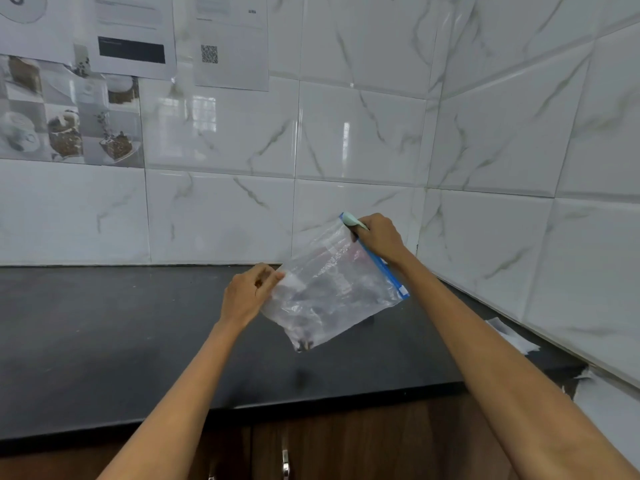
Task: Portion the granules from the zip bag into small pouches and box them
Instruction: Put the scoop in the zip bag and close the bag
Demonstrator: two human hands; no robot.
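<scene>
Clear plastic zip bag with blue seal strip [332, 285] held between both hands: left hand [247, 294] pinching bottom corner, right hand [379, 237] gripping slider end. Best kept taut and level while unzipping.

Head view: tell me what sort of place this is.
Probably a home kitchen corner: a dark stone countertop against glossy marble-look wall tiles, with wooden cabinet doors and metal handles below. Printed sheets taped to the wall suggest it is set up as a workstation.
</scene>
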